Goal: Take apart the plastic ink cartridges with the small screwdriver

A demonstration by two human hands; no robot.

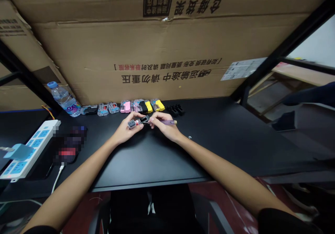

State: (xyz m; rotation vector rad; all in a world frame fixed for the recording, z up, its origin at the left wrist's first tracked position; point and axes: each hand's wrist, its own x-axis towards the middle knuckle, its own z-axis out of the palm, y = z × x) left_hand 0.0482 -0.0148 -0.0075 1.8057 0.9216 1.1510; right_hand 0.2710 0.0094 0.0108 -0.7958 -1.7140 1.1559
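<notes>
My left hand [127, 130] is closed around a small black and grey plastic piece [131, 123] with a red and clear section. A black part [144, 119] sits at its right end, between the two hands. In my right hand [165, 126] is a screwdriver [170, 122] with a clear purplish handle, its shaft pointing left to the black part. Whether its tip touches a screw is too small to tell. Behind the hands stands a row of small clear plastic pieces with pink parts [127, 106], black and yellow parts [159, 105]. Several loose black parts [176, 110] lie to the right.
A water bottle [64, 99] leans at the back left. Further left are a white power strip [32, 148], a blue charger [19, 152] and a phone [70, 145] with a cable. Cardboard [157, 45] walls the black table's [222, 133] back. A small white bit [190, 137] lies right.
</notes>
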